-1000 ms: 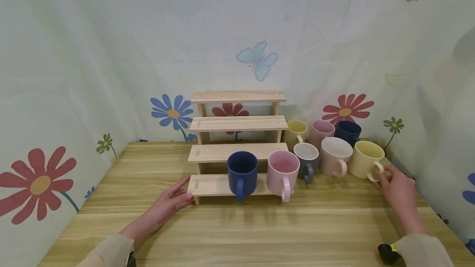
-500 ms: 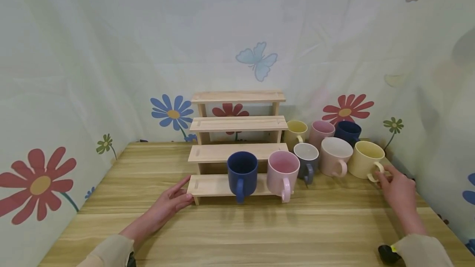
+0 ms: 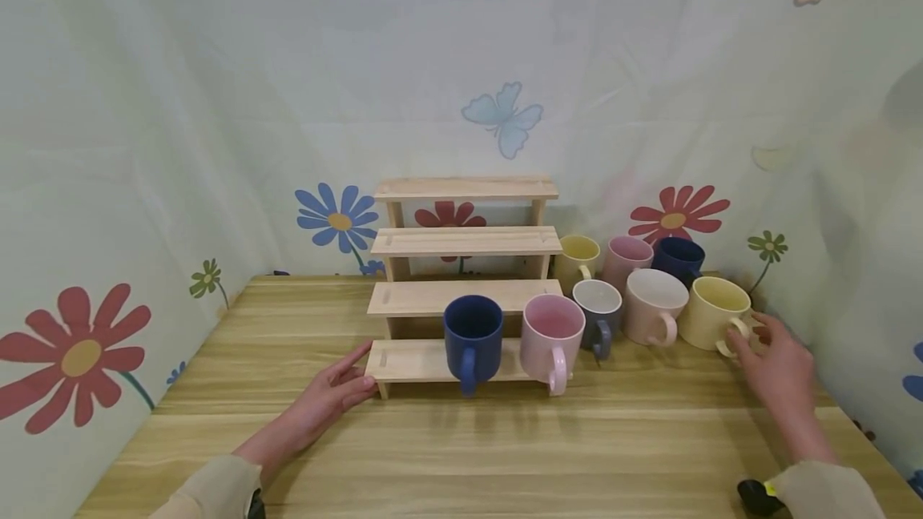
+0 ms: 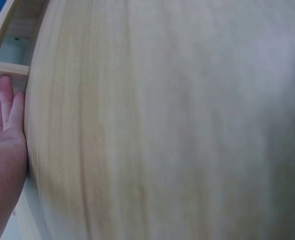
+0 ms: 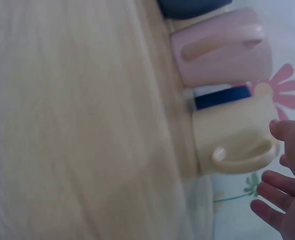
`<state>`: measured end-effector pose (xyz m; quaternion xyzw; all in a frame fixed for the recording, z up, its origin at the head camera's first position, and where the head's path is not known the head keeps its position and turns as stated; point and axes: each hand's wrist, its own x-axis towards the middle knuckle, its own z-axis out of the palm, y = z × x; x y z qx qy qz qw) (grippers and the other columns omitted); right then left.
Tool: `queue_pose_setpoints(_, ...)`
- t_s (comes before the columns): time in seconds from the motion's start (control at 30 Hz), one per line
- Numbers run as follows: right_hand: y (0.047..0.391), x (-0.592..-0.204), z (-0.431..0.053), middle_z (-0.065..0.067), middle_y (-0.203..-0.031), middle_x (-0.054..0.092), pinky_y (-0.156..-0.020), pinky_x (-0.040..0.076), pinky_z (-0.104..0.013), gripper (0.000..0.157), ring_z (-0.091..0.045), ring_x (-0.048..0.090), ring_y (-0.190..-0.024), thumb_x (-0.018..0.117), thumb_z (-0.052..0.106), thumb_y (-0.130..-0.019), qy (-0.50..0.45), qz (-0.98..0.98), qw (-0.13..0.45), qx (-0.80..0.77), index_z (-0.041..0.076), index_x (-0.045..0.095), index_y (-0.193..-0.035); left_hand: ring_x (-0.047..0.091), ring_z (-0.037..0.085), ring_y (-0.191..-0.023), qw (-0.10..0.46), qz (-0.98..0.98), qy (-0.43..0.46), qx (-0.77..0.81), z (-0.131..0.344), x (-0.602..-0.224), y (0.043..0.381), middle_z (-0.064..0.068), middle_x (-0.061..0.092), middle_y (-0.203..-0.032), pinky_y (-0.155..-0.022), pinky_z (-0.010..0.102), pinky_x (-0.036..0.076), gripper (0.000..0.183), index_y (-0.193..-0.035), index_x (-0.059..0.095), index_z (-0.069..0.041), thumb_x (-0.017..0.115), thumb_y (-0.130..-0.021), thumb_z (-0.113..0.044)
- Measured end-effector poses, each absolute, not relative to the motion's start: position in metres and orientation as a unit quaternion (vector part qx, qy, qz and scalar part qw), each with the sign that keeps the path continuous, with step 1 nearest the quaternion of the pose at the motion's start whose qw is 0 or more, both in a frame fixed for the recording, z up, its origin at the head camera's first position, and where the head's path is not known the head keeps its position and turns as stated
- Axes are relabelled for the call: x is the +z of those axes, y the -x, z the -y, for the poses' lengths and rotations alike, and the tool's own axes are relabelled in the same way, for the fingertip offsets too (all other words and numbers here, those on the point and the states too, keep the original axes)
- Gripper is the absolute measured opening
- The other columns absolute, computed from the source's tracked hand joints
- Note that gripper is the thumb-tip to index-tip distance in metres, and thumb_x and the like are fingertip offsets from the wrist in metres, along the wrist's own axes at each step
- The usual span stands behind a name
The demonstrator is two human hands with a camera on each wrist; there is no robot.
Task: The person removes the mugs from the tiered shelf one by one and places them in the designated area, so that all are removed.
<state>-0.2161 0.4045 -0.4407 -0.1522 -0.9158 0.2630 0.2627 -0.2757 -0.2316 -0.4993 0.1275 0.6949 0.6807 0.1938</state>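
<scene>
My left hand [image 3: 332, 392] rests straight fingers against the left end of the lowest step of a wooden tiered rack [image 3: 407, 359]; the left wrist view shows the fingertips [image 4: 5, 84] touching the wood. At the far right, my right hand [image 3: 781, 365] is beside the handle of a pale yellow mug [image 3: 710, 312]. In the right wrist view, thumb and fingers are spread around the handle side of that mug [image 5: 222, 125], holding nothing. A dark blue mug [image 3: 472, 335] and a pink mug [image 3: 551, 343] stand on the lowest step, handles toward me.
Right of the rack stand a grey mug [image 3: 597, 315], a light pink mug [image 3: 652, 307], a second yellow mug [image 3: 577, 256], a pink mug [image 3: 627, 259] and a navy mug [image 3: 678, 259]. A flowered cloth [image 3: 288, 102] hangs behind the wooden table [image 3: 461, 455].
The right hand has loosened from the yellow mug's handle and shifted slightly right, its fingers spreading. The left hand keeps its place at the rack. The head view has shifted slightly.
</scene>
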Motion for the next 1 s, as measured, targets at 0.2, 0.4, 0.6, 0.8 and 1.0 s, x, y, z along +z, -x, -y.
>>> queue_pose_setpoints(0.2, 0.213, -0.423, -0.386, -0.034, -0.139, 0.047, -0.102, 0.036, -0.065, 0.066, -0.05, 0.043, -0.126, 0.058, 0.037, -0.097, 0.173, 0.897, 0.281, 0.295, -0.005, 0.041, -0.144, 0.062, 0.013, -0.117, 0.193, -0.701, -0.122, 0.676, 0.231, -0.5, 0.276, 0.017, 0.052, -0.135, -0.105, 0.025, 0.051, 0.077, -0.16, 0.011, -0.021, 0.058, -0.1, -0.017)
queue_pose_setpoints(0.4, 0.208, -0.405, -0.36, -0.031, -0.139, 0.047, -0.105, 0.032, -0.064, 0.063, -0.047, 0.039, -0.128, 0.061, 0.031, -0.096, 0.159, 0.877, 0.308, 0.334, -0.003, 0.041, -0.145, 0.062, 0.013, -0.117, 0.193, -0.701, -0.121, 0.676, 0.231, -0.502, 0.276, 0.017, 0.053, -0.135, -0.105, 0.025, 0.051, 0.077, -0.16, 0.012, -0.021, 0.058, -0.1, -0.017)
queue_pose_setpoints(0.6, 0.206, -0.392, -0.327, -0.025, -0.137, 0.052, -0.095, 0.038, -0.053, 0.058, -0.041, 0.044, -0.125, 0.066, 0.027, -0.094, 0.126, 0.864, 0.333, 0.356, 0.001, 0.047, -0.142, 0.062, 0.012, -0.117, 0.193, -0.7, -0.123, 0.676, 0.23, -0.502, 0.276, 0.016, 0.053, -0.134, -0.105, 0.024, 0.051, 0.077, -0.16, 0.012, -0.021, 0.058, -0.1, -0.017)
queue_pose_setpoints(0.8, 0.203, -0.386, -0.288, -0.021, -0.128, 0.059, -0.082, 0.039, -0.017, 0.053, -0.036, 0.054, -0.115, 0.075, 0.019, -0.088, 0.07, 0.858, 0.376, 0.342, 0.0, 0.055, -0.134, 0.062, 0.011, -0.116, 0.187, -0.706, -0.119, 0.673, 0.231, -0.5, 0.276, 0.015, 0.054, -0.132, -0.105, 0.023, 0.051, 0.077, -0.16, 0.012, -0.02, 0.058, -0.1, -0.017)
queue_pose_setpoints(1.0, 0.197, -0.383, -0.251, -0.022, -0.118, 0.06, -0.078, 0.039, -0.016, 0.053, -0.031, 0.053, -0.105, 0.078, 0.011, -0.083, 0.009, 0.844, 0.406, 0.351, 0.0, 0.057, -0.131, 0.058, 0.02, -0.125, 0.194, -0.716, -0.114, 0.66, 0.231, -0.498, 0.276, 0.025, 0.046, -0.142, -0.109, 0.027, 0.048, 0.077, -0.16, 0.012, -0.025, 0.059, -0.099, -0.021)
